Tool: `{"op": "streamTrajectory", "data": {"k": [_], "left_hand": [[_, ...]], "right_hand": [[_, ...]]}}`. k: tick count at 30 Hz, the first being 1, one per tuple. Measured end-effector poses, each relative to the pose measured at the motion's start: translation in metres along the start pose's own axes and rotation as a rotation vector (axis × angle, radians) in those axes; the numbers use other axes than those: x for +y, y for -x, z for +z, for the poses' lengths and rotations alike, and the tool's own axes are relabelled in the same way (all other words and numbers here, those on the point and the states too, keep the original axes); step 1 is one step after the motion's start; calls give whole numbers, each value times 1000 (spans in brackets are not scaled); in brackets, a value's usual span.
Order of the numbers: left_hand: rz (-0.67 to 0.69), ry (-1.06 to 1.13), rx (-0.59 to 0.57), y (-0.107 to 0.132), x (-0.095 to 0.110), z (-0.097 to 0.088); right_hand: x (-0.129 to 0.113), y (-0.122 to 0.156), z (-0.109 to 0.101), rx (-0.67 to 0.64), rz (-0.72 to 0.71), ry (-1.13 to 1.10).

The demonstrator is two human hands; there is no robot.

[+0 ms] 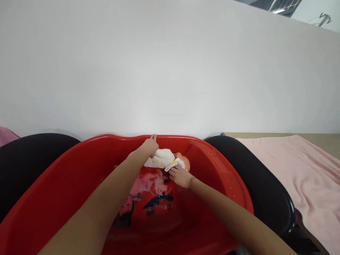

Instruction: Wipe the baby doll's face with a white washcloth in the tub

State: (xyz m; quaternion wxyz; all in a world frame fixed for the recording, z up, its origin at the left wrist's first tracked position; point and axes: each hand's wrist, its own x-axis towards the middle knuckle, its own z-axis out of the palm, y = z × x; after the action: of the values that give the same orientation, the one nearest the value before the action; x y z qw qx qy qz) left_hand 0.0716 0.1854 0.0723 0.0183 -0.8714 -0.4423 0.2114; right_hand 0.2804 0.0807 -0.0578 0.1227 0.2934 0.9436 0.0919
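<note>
I count one red tub (235,180), lower centre, and over it two bare hands: one left hand (150,146), one right hand (181,177). Centre: two white pieces, one larger white cloth (161,158), one smaller white cloth (177,163); one peach-coloured rounded form (186,161). Pink cloths, two: left edge (5,136), lower right (292,170). Visible black sections, two: left (32,159), right (265,191). Upper right: one metal fixture (325,19).

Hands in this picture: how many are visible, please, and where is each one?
2. The left hand is near the tub's far rim, by the white bundle; the right hand holds the small cloth. No others show.
</note>
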Motion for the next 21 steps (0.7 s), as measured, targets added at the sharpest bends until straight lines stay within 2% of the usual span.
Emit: {"op": "streamTrajectory", "data": {"k": [7,12,17,21], "left_hand": [[12,-23,3,-2,-2,2],[25,-2,7,-5,-2,6],[19,13,21,-5,-3,8],[16,12,28,-5,-3,8]], "right_hand": [[-19,-10,26,-64,-32,-91],[-8,0,16,-25,-169,-117],[8,11,8,96,-87,-198],[-2,9,19,97,-29,-232]]}}
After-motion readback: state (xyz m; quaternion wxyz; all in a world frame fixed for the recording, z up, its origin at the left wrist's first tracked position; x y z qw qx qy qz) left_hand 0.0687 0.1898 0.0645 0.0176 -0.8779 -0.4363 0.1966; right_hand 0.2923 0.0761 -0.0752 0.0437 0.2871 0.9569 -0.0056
